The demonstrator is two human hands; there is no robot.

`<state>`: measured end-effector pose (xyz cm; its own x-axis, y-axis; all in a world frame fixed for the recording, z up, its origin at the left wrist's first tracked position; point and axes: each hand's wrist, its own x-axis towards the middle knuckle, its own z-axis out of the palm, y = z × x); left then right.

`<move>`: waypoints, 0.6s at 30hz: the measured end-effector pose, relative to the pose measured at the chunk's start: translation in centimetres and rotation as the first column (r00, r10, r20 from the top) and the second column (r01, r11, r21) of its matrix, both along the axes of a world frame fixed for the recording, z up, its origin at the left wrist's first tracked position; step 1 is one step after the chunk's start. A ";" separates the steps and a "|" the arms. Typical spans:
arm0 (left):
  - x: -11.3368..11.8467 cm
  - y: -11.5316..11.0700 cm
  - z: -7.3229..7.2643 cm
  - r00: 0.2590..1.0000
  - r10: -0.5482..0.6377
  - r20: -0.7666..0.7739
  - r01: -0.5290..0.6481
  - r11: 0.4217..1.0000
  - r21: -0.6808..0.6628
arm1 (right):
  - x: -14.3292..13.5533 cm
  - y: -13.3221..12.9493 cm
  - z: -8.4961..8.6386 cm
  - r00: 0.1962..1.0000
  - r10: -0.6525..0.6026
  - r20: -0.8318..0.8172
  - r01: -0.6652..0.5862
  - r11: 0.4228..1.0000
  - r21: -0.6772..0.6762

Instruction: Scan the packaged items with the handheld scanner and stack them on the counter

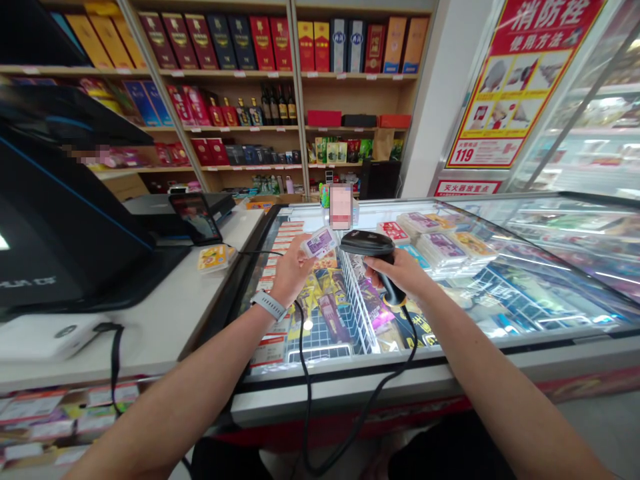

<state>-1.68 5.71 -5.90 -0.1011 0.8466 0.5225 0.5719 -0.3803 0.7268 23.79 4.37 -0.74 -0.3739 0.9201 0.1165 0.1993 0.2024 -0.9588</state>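
My left hand (293,270), with a grey watch band on the wrist, is closed on a small clear pack with a purple and white label (320,242). Just right of it, my right hand (395,270) is wrapped round the handle of a black barcode scanner (367,244). The scanner's head points left, close to the pack, and its black cable loops down in front of the freezer. Both hands are above the glass top of a chest freezer (380,370). Several similar packs with purple, orange and red labels (440,245) are stacked on the glass at the right.
An orange-labelled pack (215,258) and a phone (196,219) are on the counter (165,333) at the left, beside a large black terminal (70,200). A pink sign (341,207) stands at the freezer's far edge. Shelves of boxes and bottles (230,73) rise behind.
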 end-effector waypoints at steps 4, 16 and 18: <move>0.0 0.1 -0.1 1.000 -0.001 -0.002 0.001 1.000 0.000 | 0.0 0.0 0.0 1.000 -0.001 -0.002 0.001 1.000 -0.007; 0.2 -0.3 0.4 1.000 -0.009 -0.010 0.009 0.999 0.030 | -0.1 -0.2 0.1 1.000 0.010 0.010 -0.010 1.000 -0.013; 0.3 -0.4 0.5 1.000 -0.001 -0.013 0.001 1.000 0.020 | -0.1 -0.2 0.1 1.000 0.009 0.008 -0.009 1.000 -0.018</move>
<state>-1.38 5.29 -5.37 -0.0933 0.8361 0.5407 0.5807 -0.3954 0.7117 23.66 4.14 -0.66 -0.3833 0.9185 0.0971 0.2049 0.1871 -0.9607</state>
